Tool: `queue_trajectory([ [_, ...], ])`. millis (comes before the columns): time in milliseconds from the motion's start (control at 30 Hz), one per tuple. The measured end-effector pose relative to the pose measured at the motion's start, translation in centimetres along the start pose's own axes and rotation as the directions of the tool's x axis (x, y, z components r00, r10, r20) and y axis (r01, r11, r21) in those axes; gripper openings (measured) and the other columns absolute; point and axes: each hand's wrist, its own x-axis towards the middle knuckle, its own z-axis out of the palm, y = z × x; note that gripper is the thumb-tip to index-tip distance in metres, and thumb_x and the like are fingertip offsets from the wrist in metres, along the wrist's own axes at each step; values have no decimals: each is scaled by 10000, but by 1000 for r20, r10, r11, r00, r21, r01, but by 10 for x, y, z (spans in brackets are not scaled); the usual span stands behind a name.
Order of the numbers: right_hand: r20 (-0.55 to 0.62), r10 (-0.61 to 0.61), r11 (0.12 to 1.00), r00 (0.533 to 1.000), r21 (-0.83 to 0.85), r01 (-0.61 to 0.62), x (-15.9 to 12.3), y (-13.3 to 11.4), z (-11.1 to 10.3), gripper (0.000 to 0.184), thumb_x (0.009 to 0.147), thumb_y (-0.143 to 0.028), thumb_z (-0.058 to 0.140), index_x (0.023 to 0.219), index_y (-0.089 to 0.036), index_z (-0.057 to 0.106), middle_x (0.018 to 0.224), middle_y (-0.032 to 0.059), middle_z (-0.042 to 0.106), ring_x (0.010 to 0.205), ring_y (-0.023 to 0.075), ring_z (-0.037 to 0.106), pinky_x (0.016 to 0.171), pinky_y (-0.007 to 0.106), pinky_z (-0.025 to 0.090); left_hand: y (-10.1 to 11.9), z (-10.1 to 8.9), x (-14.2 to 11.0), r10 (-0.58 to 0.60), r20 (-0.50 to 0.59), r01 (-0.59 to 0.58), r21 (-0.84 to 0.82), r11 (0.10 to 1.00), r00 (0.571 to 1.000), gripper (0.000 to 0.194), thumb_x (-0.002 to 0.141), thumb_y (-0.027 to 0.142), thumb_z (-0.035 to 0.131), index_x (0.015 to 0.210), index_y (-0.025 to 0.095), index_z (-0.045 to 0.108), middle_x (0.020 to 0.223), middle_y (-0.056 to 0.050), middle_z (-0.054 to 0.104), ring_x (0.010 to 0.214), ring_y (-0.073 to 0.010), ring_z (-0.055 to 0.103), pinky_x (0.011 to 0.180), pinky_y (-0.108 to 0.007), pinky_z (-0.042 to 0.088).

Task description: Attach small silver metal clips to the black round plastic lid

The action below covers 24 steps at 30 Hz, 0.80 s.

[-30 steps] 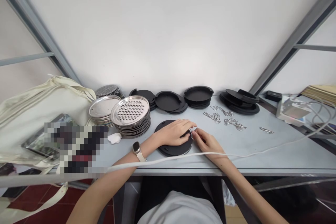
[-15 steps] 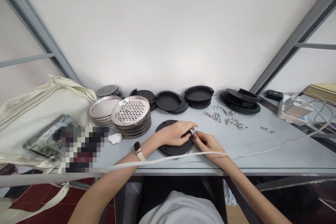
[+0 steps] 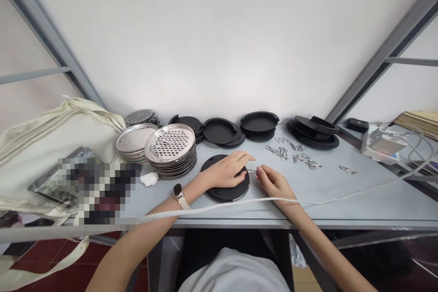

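My left hand (image 3: pixel 227 171), wearing a watch (image 3: pixel 178 190) at the wrist, lies flat over a round black plastic disc (image 3: pixel 222 195) on the desk. Its fingers are stretched out and spread, with the tips reaching past the disc's right edge. Just to the right, my right hand (image 3: pixel 273 181) pinches a thin metal wire piece (image 3: pixel 252 171) between thumb and forefinger. The wire points left toward the disc; its far end is partly hidden by my left hand, so I cannot tell whether it is attached. Several bent wire pieces (image 3: pixel 307 161) lie behind my right hand.
Stacked metal grater discs (image 3: pixel 172 143) and metal lids (image 3: pixel 135 139) stand at left, beside a cream bag (image 3: pixel 85 123). Black round parts (image 3: pixel 259 123) line the wall. A white cable (image 3: pixel 219 205) crosses in front of my forearms. A white box (image 3: pixel 383 142) sits at right.
My right hand has drawn slightly right, away from the disc, with the wire now stretched between. The disc and my left hand have shifted a little left.
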Motion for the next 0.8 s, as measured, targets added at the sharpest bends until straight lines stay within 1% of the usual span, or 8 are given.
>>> queue_trajectory([
  [133,-46,37,999,998,37,-35,1,3,0,368,901,-508,344,713,-212,458,483,-60,377,451,113,355,455,231,312,-1,1,-1,-72,18,71,19,997,997,439,853,170,429,1279,156,321,1251,-141,459,1206,-242,423,1018,-429,369],
  [233,-73,45,997,996,59,-41,1,3,1,363,906,-508,320,747,-217,467,476,-61,382,442,122,366,452,236,318,-1,3,-2,-88,54,88,15,996,995,437,871,191,409,1293,148,304,1275,-151,447,1221,-247,410,1027,-445,356],
  [300,-48,24,999,999,25,-22,1,1,2,348,910,-488,316,744,-218,462,490,-55,397,456,127,378,465,239,325,0,5,-3,-76,69,76,9,997,995,447,872,196,411,1301,146,295,1283,-152,441,1226,-244,405,1034,-440,349],
  [367,45,-46,995,998,-81,50,1,-2,3,324,900,-452,361,692,-216,439,551,-35,449,511,126,405,515,241,336,1,6,-3,-64,71,64,0,998,995,463,867,195,421,1307,145,285,1284,-151,435,1231,-241,397,1042,-433,341],
  [433,96,-70,987,993,-139,83,0,-4,3,318,899,-427,372,663,-216,402,559,-42,432,516,117,381,518,237,314,3,6,-4,-57,67,58,-12,998,996,471,862,189,427,1308,147,281,1282,-147,431,1238,-238,387,1048,-428,335],
  [600,173,-85,992,981,-82,101,0,-4,0,341,907,-411,351,634,-208,340,565,-58,329,526,98,307,500,221,274,4,3,-3,-47,62,49,-33,998,997,449,857,173,433,1290,153,315,1206,-127,478,1166,-225,439,1025,-401,353],
  [700,214,-78,992,974,-77,96,0,-5,-2,334,903,-413,357,640,-207,342,575,-58,315,532,97,291,501,225,258,4,1,-2,-44,72,48,-58,997,996,432,862,154,427,1284,164,335,1128,-97,526,1085,-204,486,999,-372,369],
  [800,219,-73,993,973,-74,92,-1,-6,-2,342,897,-424,360,634,-208,334,577,-58,308,533,99,284,504,227,255,4,0,-2,-59,67,64,-75,995,996,439,861,151,447,1287,169,344,1107,-84,558,1059,-199,499,984,-360,369],
])
